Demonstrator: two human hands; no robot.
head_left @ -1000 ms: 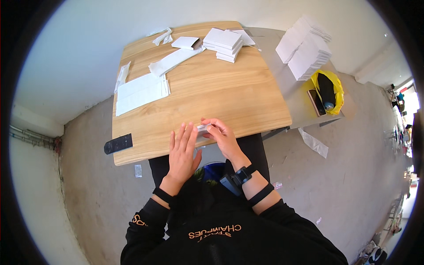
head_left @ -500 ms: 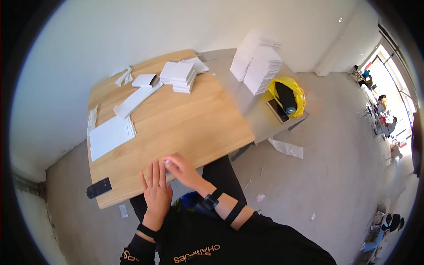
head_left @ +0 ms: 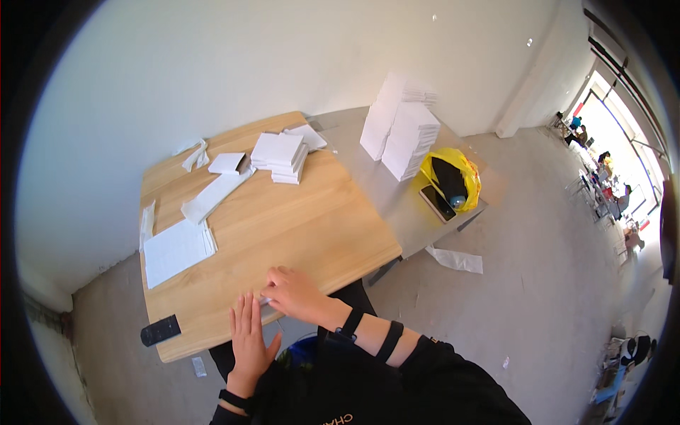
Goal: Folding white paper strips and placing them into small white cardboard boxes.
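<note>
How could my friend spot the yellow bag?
Find the wooden table, then the grey table along its right side. The yellow bag sits there, nearer than the tall white stacks and beside a phone; nothing else there is yellow.

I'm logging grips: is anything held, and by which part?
The right hand seems to pinch a white item, mostly hidden, so which part is unclear; the left hand, open, is beside it.

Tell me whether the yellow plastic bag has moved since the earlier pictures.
No: the yellow plastic bag still sits beside the smartphone, near the same corner of the grey table; the whole view has shifted.
</note>
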